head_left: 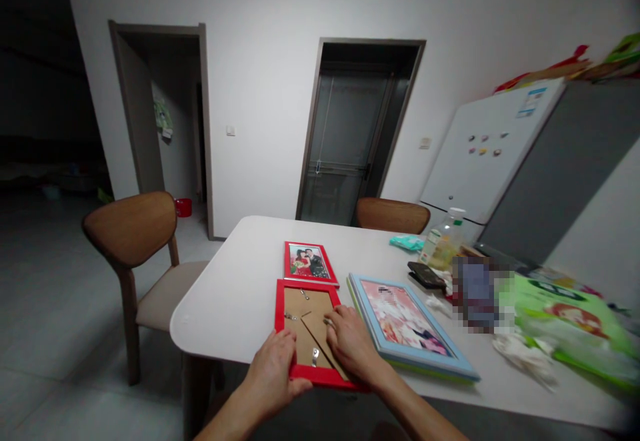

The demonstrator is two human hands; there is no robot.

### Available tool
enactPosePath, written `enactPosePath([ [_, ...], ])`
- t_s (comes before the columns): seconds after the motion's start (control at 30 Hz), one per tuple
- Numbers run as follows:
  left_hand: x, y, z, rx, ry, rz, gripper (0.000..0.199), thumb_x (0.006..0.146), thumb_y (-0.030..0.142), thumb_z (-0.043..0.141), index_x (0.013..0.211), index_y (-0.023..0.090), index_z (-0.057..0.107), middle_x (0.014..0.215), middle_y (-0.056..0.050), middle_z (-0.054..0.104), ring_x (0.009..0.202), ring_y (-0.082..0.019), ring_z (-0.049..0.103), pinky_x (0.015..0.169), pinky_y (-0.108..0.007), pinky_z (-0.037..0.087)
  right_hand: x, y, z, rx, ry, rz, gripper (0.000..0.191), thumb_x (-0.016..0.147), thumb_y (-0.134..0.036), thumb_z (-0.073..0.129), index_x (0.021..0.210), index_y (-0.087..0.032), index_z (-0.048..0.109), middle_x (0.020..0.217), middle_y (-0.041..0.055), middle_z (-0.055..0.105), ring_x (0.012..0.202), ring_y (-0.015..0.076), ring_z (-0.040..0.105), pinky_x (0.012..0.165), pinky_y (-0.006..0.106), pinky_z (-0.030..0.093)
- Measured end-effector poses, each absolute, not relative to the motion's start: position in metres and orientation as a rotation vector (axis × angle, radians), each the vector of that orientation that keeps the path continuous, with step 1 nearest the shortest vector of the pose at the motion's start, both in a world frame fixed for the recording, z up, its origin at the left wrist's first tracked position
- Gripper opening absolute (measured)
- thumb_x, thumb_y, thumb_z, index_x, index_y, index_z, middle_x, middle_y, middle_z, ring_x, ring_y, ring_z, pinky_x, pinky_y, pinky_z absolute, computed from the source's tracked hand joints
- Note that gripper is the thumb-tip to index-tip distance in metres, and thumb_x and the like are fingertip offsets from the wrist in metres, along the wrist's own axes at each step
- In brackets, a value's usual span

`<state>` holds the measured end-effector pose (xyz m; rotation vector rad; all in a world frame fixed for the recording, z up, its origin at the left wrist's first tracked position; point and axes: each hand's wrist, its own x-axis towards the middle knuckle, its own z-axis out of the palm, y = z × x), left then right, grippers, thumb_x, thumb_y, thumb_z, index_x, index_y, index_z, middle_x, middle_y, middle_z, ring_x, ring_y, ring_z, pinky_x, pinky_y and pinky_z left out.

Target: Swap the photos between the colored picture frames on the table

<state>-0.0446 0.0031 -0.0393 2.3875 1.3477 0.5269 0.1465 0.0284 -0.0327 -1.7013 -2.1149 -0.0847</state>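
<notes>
A red picture frame (280, 304) lies face down at the table's near edge, its brown backing board (300, 327) showing. Small metal clips (315, 357) sit along the backing, and a slanted stand leg (320, 337) crosses it. My left hand (275, 364) is closed around the frame's near-left corner, thumb along the near side. On the right side of the backing, my right hand (350, 337) has its fingers bent and pressed at a clip, partly covering the leg and the frame's right side. Just beyond lies a second red frame (287, 261), face up with a photo of two people.
Right of my hands, a light blue picture frame (367, 314) rests on a green-edged one. Farther right are a dark phone-like object (425, 274), a clear bottle (443, 241), tissues (525, 354) and a green package (560, 314). Chairs (133, 234) stand at the white table (230, 281).
</notes>
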Motion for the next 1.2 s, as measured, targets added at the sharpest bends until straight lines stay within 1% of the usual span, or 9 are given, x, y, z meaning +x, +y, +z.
enactPosePath([
  [0.1, -0.044, 0.003, -0.039, 2.393, 1.344, 0.511, 0.058, 0.057, 0.039, 0.068, 0.107, 0.014, 0.052, 0.123, -0.013, 0.046, 0.116, -0.026, 0.038, 0.099, -0.039, 0.028, 0.127, 0.032, -0.029, -1.574, -2.184, -0.037, 0.026, 0.08, -0.022, 0.037, 0.094, -0.021, 0.06, 0.09, 0.0066, 0.054, 0.085, 0.0165, 0.046, 0.074, 0.026, 0.033],
  [0.23, -0.043, 0.004, -0.038, 2.409, 1.344, 0.529, 0.061, 0.056, 0.038, 0.069, 0.109, 0.012, 0.05, 0.121, -0.014, 0.048, 0.115, -0.026, 0.039, 0.098, -0.038, 0.029, 0.1, 0.048, -0.026, -1.477, -2.286, 0.043, 0.025, 0.08, -0.024, 0.04, 0.086, -0.022, 0.063, 0.083, 0.0044, 0.057, 0.08, 0.0144, 0.049, 0.07, 0.023, 0.033],
  [0.37, -0.043, 0.005, -0.038, 2.393, 1.324, 0.566, 0.06, 0.056, 0.038, 0.069, 0.109, 0.015, 0.05, 0.121, -0.012, 0.049, 0.114, -0.026, 0.04, 0.098, -0.039, 0.03, 0.087, 0.067, -0.03, -1.598, -2.247, 0.085, 0.022, 0.077, -0.023, 0.044, 0.073, -0.019, 0.066, 0.073, 0.005, 0.06, 0.073, 0.014, 0.051, 0.065, 0.022, 0.033],
  [0.47, -0.044, 0.005, -0.038, 2.391, 1.317, 0.565, 0.055, 0.055, 0.038, 0.069, 0.103, 0.015, 0.054, 0.12, -0.012, 0.049, 0.114, -0.027, 0.04, 0.098, -0.04, 0.029, 0.086, 0.073, -0.033, -1.649, -2.205, 0.078, 0.021, 0.075, -0.021, 0.045, 0.07, -0.016, 0.065, 0.07, 0.0063, 0.062, 0.067, 0.014, 0.051, 0.062, 0.023, 0.033],
  [0.63, -0.045, 0.005, -0.038, 2.414, 1.297, 0.575, 0.067, 0.054, 0.037, 0.07, 0.112, 0.011, 0.048, 0.121, -0.014, 0.048, 0.114, -0.026, 0.04, 0.099, -0.038, 0.028, 0.086, 0.073, -0.033, -1.585, -2.244, 0.103, 0.021, 0.074, -0.02, 0.046, 0.067, -0.017, 0.065, 0.071, 0.0043, 0.062, 0.068, 0.0122, 0.052, 0.062, 0.021, 0.033],
  [0.8, -0.044, 0.006, -0.039, 2.4, 1.31, 0.563, 0.066, 0.055, 0.039, 0.069, 0.112, 0.014, 0.047, 0.121, -0.013, 0.048, 0.114, -0.026, 0.04, 0.098, -0.039, 0.029, 0.087, 0.071, -0.031, -1.529, -2.286, 0.134, 0.022, 0.073, -0.018, 0.046, 0.061, -0.016, 0.065, 0.067, 0.0036, 0.061, 0.065, 0.0111, 0.051, 0.06, 0.02, 0.033],
  [1.0, -0.045, 0.005, -0.039, 2.399, 1.325, 0.575, 0.057, 0.054, 0.038, 0.071, 0.103, 0.015, 0.054, 0.12, -0.012, 0.049, 0.114, -0.026, 0.04, 0.097, -0.038, 0.03, 0.094, 0.077, -0.032, -1.562, -2.232, 0.169, 0.022, 0.074, -0.023, 0.047, 0.067, -0.017, 0.066, 0.07, 0.0024, 0.063, 0.067, 0.0112, 0.054, 0.063, 0.02, 0.035],
  [1.1, -0.045, 0.003, -0.038, 2.387, 1.343, 0.551, 0.062, 0.055, 0.038, 0.071, 0.108, 0.011, 0.051, 0.121, -0.015, 0.047, 0.115, -0.026, 0.039, 0.098, -0.038, 0.029, 0.106, 0.09, -0.034, -1.677, -2.107, 0.142, 0.024, 0.077, -0.023, 0.043, 0.075, -0.016, 0.066, 0.075, 0.0047, 0.065, 0.068, 0.0126, 0.055, 0.062, 0.021, 0.035],
  [1.2, -0.044, 0.002, -0.036, 2.376, 1.358, 0.525, 0.069, 0.057, 0.038, 0.07, 0.114, 0.008, 0.046, 0.122, -0.017, 0.046, 0.116, -0.026, 0.038, 0.099, -0.038, 0.028, 0.115, 0.106, -0.038, -1.795, -1.991, 0.123, 0.023, 0.077, -0.025, 0.044, 0.076, -0.016, 0.065, 0.075, 0.0065, 0.066, 0.069, 0.0138, 0.056, 0.061, 0.022, 0.035],
])
